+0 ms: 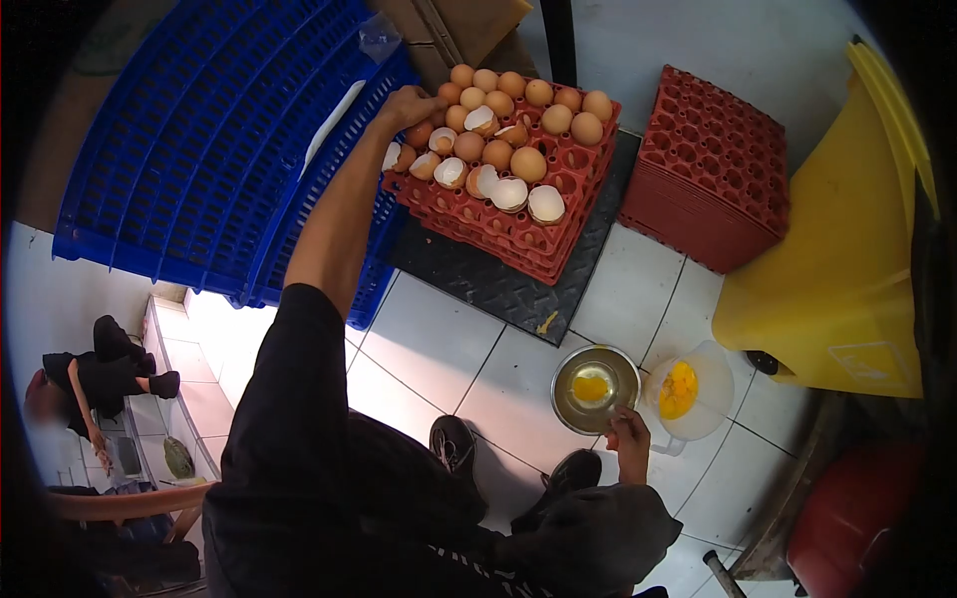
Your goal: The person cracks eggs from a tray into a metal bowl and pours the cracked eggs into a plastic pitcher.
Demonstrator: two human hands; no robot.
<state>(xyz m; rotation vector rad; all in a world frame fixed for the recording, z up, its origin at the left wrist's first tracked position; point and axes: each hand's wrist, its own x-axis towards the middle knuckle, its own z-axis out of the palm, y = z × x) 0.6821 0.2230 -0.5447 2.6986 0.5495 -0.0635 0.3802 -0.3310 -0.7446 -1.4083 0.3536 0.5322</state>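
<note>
1. Left hand [411,107]: arm stretched out to the far side, fingers bent down among the eggs at the far left edge of the top red egg tray [573,184]. Cannot tell whether they close on an egg.
2. Right hand [629,437]: near side, right of the shoes [454,446]. Thumb and fingers pinched together on the near right rim of a metal bowl [571,410].
3. Bowl: on the tiled floor [414,334], one egg yolk [590,389] inside in clear liquid.
4. Plastic jug [714,384]: just right of the bowl, translucent, handle toward the near side, several yolks [678,390] inside.
5. Top tray: brown whole eggs [528,164] mostly in the far rows; shell halves [546,204], white insides showing, mostly along the near row. More trays stacked beneath, all on a black textured plate [469,274]; yellow smear [546,323] at its near corner.
6. Surroundings: blue crate [209,130] left; second stack of red trays [713,164] far right; yellow bin [837,259] right of that.
7. Another person [100,384], dark clothing, low at near left, well apart.
</note>
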